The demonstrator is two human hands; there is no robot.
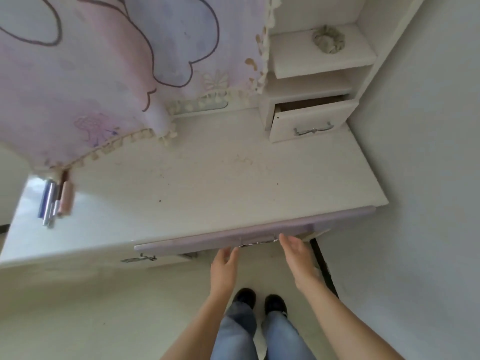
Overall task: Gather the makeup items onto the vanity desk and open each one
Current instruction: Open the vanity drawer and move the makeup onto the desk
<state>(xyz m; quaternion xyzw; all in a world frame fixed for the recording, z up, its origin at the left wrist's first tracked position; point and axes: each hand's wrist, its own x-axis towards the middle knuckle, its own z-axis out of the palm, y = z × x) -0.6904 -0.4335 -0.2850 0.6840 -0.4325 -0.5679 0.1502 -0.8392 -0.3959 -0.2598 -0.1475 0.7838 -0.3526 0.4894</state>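
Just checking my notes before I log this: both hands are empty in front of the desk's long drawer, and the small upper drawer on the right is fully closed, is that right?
Not quite: the head view shows the small upper drawer pulled partly open. The left hand and right hand are indeed empty, in front of the long drawer.

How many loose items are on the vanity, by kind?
Slim makeup tubes, clustered at the desk's left edge: about 4, blurred, so the count is uncertain
Grey fabric scrunchie on the upper shelf: 1
Total: about 5
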